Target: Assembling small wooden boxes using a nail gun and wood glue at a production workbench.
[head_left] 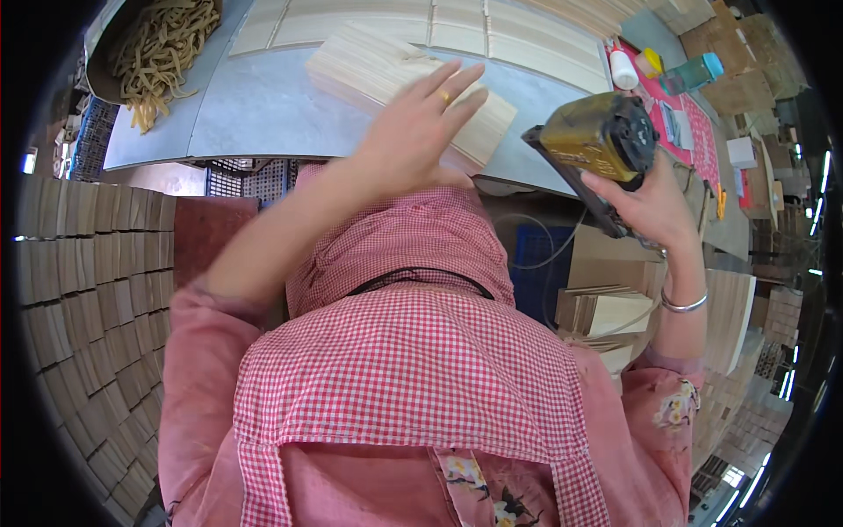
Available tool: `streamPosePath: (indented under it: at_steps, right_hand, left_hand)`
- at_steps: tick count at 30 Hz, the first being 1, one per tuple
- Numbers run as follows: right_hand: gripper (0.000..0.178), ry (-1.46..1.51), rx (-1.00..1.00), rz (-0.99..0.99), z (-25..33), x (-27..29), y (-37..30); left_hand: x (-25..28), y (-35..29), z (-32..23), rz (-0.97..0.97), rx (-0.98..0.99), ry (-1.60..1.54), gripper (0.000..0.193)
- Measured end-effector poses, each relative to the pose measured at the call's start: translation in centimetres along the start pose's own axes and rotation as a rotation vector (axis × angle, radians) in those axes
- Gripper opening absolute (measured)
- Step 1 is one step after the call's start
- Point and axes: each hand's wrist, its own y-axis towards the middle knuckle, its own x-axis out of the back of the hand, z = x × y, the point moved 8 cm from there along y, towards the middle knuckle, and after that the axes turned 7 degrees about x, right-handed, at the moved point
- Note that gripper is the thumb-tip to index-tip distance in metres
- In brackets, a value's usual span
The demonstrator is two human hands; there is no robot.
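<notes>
My left hand [413, 132], a ring on one finger, is spread open above the near side of a pale wooden block or box [356, 66] on the worktable. Whether the palm touches the wood is hard to tell, as the hand is slightly blurred. In my right hand [654, 206] is a yellow and black nail gun [588, 136], gripped by its handle. Its long dark magazine slants down toward me. The gun is held up to the right of the wood, apart from it.
Pale boards [351, 22] lie along the back of the grey table [255, 110]. A container of tan strips [167, 57] stands far left. Bottles [694, 75] are at the far right. Stacked wood pieces [97, 290] fill the left side; a thin hose [549, 241] hangs below the table.
</notes>
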Motion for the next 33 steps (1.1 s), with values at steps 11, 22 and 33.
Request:
streamPosePath:
  at_steps: [11,22,33]
  right_hand:
    - [0.039,0.009,-0.066,-0.04,-2.4,1.2,-1.9]
    - [0.039,0.072,-0.044,0.018,-1.4,0.1,-0.7]
    - [0.045,0.056,0.062,0.13,0.4,-1.5,1.4]
  left_hand:
    - [-4.4,6.3,0.6,0.62,-0.178,0.328,0.106]
    - [-3.9,6.4,0.5,0.587,-0.185,0.296,0.101]
    - [-4.1,6.2,1.2,0.523,-0.19,0.231,0.102]
